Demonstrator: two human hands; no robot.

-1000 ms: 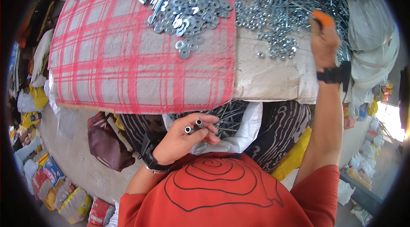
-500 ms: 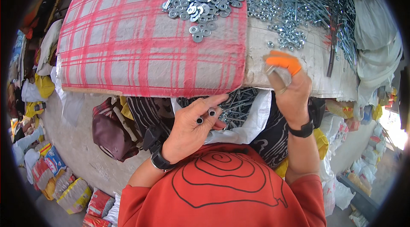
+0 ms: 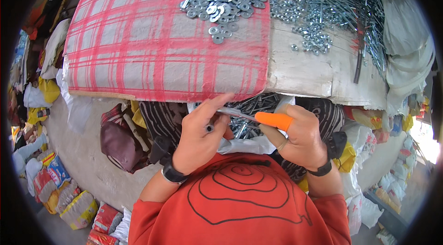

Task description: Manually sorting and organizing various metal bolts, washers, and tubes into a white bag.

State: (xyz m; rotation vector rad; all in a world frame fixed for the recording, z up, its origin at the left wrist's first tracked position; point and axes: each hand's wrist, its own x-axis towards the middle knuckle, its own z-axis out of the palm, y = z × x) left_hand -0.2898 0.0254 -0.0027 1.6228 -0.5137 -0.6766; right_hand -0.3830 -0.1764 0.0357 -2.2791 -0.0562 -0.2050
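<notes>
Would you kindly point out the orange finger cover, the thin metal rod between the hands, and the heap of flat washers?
Orange finger cover (image 3: 275, 120): head view, middle of its visible side.
Thin metal rod (image 3: 241, 115): head view, along its shaft.
Heap of flat washers (image 3: 226, 0): head view, near its middle.

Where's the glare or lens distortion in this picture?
Head view: blown-out white patch at far right; head view: glints on the washers; head view: front edge of the plaid cloth bows, probably fisheye distortion; head view: black corners.
</notes>
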